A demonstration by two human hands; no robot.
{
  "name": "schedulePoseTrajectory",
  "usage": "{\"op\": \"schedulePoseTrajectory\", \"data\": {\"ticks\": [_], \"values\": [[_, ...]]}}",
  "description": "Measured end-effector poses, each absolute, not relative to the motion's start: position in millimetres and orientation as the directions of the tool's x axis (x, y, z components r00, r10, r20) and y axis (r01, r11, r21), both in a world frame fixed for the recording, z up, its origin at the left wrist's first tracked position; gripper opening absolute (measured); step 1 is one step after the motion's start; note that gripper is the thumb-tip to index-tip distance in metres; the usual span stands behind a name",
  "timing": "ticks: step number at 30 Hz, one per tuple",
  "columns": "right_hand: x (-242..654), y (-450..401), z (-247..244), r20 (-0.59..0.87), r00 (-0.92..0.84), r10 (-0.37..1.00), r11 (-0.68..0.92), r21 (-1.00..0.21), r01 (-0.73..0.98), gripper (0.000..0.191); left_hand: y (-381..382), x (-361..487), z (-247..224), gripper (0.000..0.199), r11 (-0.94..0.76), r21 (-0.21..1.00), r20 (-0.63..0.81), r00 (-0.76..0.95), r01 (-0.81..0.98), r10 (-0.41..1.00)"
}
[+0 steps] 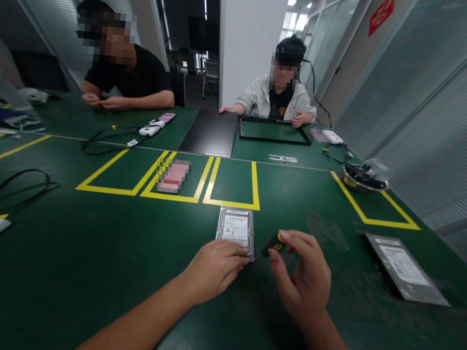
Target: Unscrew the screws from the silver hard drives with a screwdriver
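Note:
A silver hard drive [234, 225] with a white label lies on the green table in front of me. My left hand [218, 265] rests over its near end, fingers bent together and pressed on it. In my right hand [304, 274] a screwdriver [273, 245] with a black and yellow handle is pinched between thumb and fingers. The screwdriver tilts down to the left, its thin shaft reaching the drive's near right corner. Whether the tip sits in a screw is too small to tell.
A flat metal unit with a label [407, 268] lies at right. Beyond it stands a bowl of dark parts [364, 177]. Yellow tape outlines [230, 203] mark the table. Two people [129, 75] sit across, one touching a dark panel [209, 132] beside a black frame [274, 140].

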State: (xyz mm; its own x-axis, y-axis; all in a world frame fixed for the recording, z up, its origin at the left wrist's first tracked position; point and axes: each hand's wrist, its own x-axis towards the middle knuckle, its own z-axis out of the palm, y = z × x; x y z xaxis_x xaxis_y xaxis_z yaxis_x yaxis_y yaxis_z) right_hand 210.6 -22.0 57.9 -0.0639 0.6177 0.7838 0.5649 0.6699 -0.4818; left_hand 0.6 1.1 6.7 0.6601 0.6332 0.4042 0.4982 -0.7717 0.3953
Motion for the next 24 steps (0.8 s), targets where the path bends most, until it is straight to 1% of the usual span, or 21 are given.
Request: {"op": "schedulePoseTrajectory", "data": {"ticks": [3, 6, 10, 12, 14, 17, 19, 21, 24], "values": [[211.2, -22.1, 57.0, 0.764, -0.093, 0.639, 0.688, -0.513, 0.513, 0.048, 1.1, 0.6, 6.1, 0.026, -0.772, 0.398, 0.400, 0.663, 0.496, 0.633], [211.2, -21.8, 56.8, 0.775, -0.113, 0.622, 0.696, -0.480, 0.534, 0.049, 1.0, 0.8, 6.1, 0.027, -0.768, 0.396, 0.394, 0.662, 0.504, 0.638], [210.1, -21.2, 56.7, 0.806, -0.076, 0.588, 0.685, -0.446, 0.576, 0.050, 0.4, 0.7, 7.0, 0.028, -0.767, 0.391, 0.391, 0.662, 0.509, 0.639], [209.6, -21.1, 55.6, 0.802, -0.050, 0.595, 0.675, -0.465, 0.573, 0.047, 0.3, 0.6, 7.4, 0.028, -0.766, 0.394, 0.388, 0.663, 0.509, 0.640], [209.7, -21.1, 53.8, 0.777, -0.037, 0.628, 0.663, -0.509, 0.549, 0.045, 0.4, 0.5, 7.6, 0.027, -0.765, 0.398, 0.388, 0.663, 0.506, 0.640], [210.6, -21.2, 52.1, 0.745, -0.047, 0.665, 0.658, -0.555, 0.509, 0.045, 0.8, 0.5, 7.4, 0.026, -0.769, 0.397, 0.395, 0.663, 0.501, 0.636], [211.2, -21.1, 52.8, 0.747, -0.070, 0.661, 0.664, -0.540, 0.517, 0.046, 0.9, 0.5, 7.4, 0.026, -0.771, 0.392, 0.402, 0.661, 0.501, 0.634], [211.2, -20.9, 54.5, 0.764, -0.091, 0.638, 0.672, -0.496, 0.551, 0.047, 0.8, 0.6, 7.6, 0.026, -0.772, 0.389, 0.410, 0.656, 0.502, 0.634], [210.1, -20.3, 56.6, 0.796, -0.079, 0.600, 0.668, -0.445, 0.596, 0.048, 0.6, 0.8, 8.4, 0.027, -0.771, 0.392, 0.413, 0.653, 0.501, 0.634]]}}
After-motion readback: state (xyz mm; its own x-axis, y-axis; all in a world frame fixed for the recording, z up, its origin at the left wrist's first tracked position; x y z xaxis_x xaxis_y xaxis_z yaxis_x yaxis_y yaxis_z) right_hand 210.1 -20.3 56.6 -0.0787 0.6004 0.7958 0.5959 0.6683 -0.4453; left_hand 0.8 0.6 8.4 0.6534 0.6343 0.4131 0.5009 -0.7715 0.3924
